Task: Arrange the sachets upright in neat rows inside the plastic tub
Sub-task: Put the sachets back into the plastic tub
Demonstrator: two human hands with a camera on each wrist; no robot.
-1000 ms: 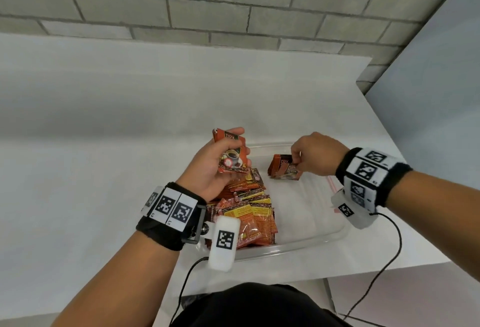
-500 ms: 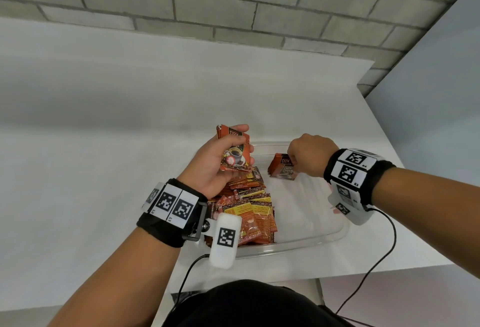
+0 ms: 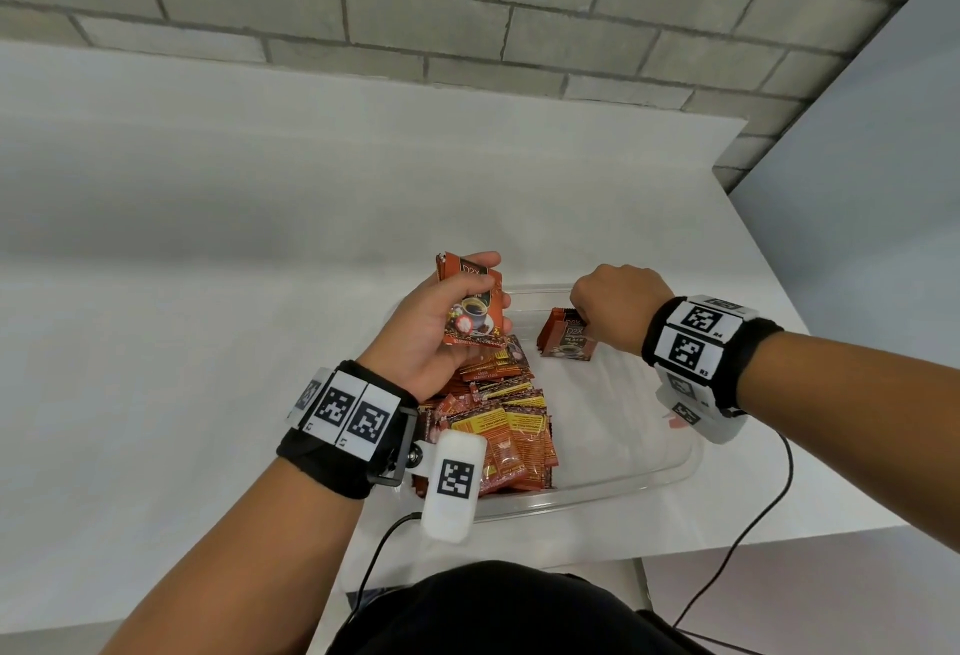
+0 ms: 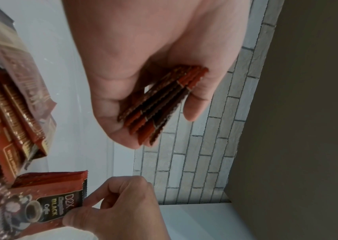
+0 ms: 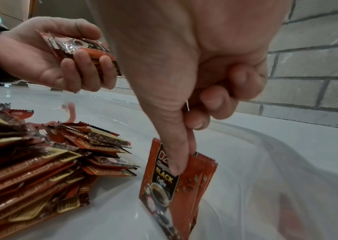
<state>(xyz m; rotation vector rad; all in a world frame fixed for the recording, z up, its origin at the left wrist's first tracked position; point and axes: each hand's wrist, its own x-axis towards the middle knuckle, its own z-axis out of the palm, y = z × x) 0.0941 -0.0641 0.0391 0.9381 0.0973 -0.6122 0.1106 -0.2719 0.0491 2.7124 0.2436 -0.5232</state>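
Right hand (image 5: 184, 91) pinched upright sachets (image 5: 176, 183) by top edge; left hand (image 3: 441, 327) gripped spare stack (image 3: 475, 308). Probably light, slippery, floppy.

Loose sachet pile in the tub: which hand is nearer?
Left. The left hand hovers just above the loose sachet pile, gripping a stack; the right hand is off to the side, pinching the upright sachets.

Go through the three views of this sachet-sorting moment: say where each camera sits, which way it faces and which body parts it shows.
Head: faces forward and down at the plastic tub; both forearms, left hand and right hand show.
Left wrist: looks along the palm at the held sachets; right hand below.
Right wrist: looks down its fingers pinching the upright sachets; left hand behind.
All share both hands.
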